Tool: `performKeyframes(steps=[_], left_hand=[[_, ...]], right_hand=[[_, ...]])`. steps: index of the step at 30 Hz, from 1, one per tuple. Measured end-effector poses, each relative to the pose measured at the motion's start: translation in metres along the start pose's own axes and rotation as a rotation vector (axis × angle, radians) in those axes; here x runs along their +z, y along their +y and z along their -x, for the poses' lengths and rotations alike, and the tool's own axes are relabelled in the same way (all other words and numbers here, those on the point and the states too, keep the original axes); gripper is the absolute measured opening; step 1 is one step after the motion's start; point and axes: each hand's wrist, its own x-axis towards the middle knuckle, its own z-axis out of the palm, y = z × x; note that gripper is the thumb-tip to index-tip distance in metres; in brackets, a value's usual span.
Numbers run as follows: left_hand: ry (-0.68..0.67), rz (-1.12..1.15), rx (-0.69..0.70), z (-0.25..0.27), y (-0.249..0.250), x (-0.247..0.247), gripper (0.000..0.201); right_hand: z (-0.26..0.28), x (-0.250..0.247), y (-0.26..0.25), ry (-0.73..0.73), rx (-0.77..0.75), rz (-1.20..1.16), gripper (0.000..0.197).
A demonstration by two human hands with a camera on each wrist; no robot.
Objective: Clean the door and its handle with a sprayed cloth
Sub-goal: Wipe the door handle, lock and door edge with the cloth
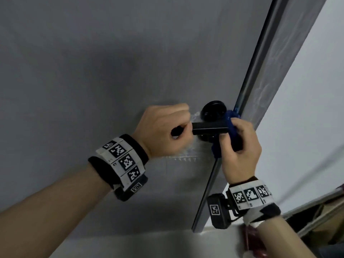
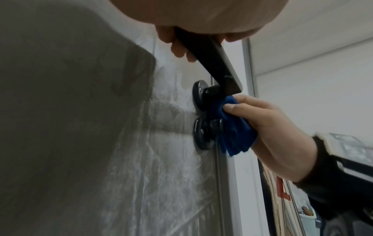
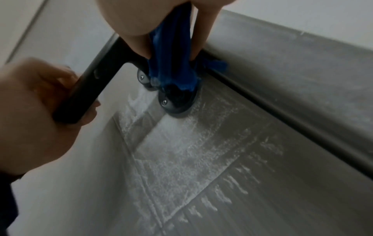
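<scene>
A grey door (image 1: pixel 93 71) fills the head view. Its black lever handle (image 1: pixel 210 128) sticks out near the right edge, with a round black rose (image 1: pixel 212 108) behind it. My left hand (image 1: pixel 163 131) grips the free end of the lever (image 2: pixel 203 52). My right hand (image 1: pixel 240 144) holds a bunched blue cloth (image 1: pixel 231 127) against the handle's pivot end. From the left wrist view the cloth (image 2: pixel 234 127) lies between the two round black mounts (image 2: pixel 201 129). From the right wrist the cloth (image 3: pixel 171 60) covers the lever base above the lower mount (image 3: pixel 175 102).
Wet white spray streaks (image 3: pixel 191 151) mark the door under the handle. The grey door frame (image 1: pixel 275 62) runs along the right, with a white wall (image 1: pixel 316 108) beyond it. A red object (image 1: pixel 253 241) sits low at the right behind my right forearm.
</scene>
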Motion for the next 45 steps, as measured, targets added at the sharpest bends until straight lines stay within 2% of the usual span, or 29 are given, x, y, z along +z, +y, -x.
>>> performKeyframes(steps=[6, 9, 12, 14, 19, 23, 26, 28, 30, 32, 35, 37, 40, 45], left_hand=[[0.096, 0.030, 0.166, 0.007, -0.008, 0.007, 0.027], [0.148, -0.105, 0.239, 0.016, -0.012, 0.008, 0.024], [0.195, -0.282, 0.257, 0.029, -0.011, 0.006, 0.027], [0.201, -0.319, 0.260, 0.036, -0.010, 0.006, 0.030], [0.144, -0.215, 0.171, 0.042, -0.012, 0.004, 0.025], [0.039, -0.375, 0.198, 0.048, -0.021, -0.005, 0.048], [0.026, -0.385, 0.166, 0.053, -0.027, -0.016, 0.062], [0.057, -0.348, 0.088, 0.056, -0.032, -0.024, 0.072], [0.082, -0.472, -0.019, 0.059, -0.040, -0.031, 0.080], [0.040, -0.673, -0.114, 0.062, -0.048, -0.035, 0.084], [-0.030, -0.785, -0.162, 0.068, -0.053, -0.038, 0.085], [-0.057, -0.789, -0.168, 0.069, -0.053, -0.040, 0.084], [-0.081, -0.802, -0.167, 0.069, -0.054, -0.045, 0.084], [-0.081, -0.768, -0.161, 0.068, -0.050, -0.052, 0.081]], right_hand=[[0.015, 0.018, 0.023, 0.082, -0.178, -0.011, 0.019], [0.016, 0.024, 0.035, 0.120, -0.251, 0.009, 0.020], [0.022, 0.025, 0.043, 0.155, -0.297, 0.034, 0.020], [0.029, 0.023, 0.045, 0.150, -0.317, 0.050, 0.023], [0.044, 0.022, 0.039, 0.057, -0.244, 0.051, 0.039], [0.041, 0.020, 0.041, -0.015, -0.298, 0.139, 0.053], [0.048, 0.017, 0.042, -0.010, -0.287, 0.087, 0.050], [0.056, 0.020, 0.032, 0.005, -0.284, 0.057, 0.046], [0.061, 0.030, 0.024, -0.003, -0.293, 0.155, 0.048], [0.062, 0.045, 0.023, 0.020, -0.347, 0.410, 0.048], [0.064, 0.058, 0.030, 0.067, -0.382, 0.680, 0.047], [0.067, 0.063, 0.033, 0.066, -0.410, 0.738, 0.047], [0.068, 0.070, 0.032, -0.016, -0.469, 0.829, 0.051], [0.064, 0.085, 0.014, -0.109, -0.379, 0.803, 0.059]])
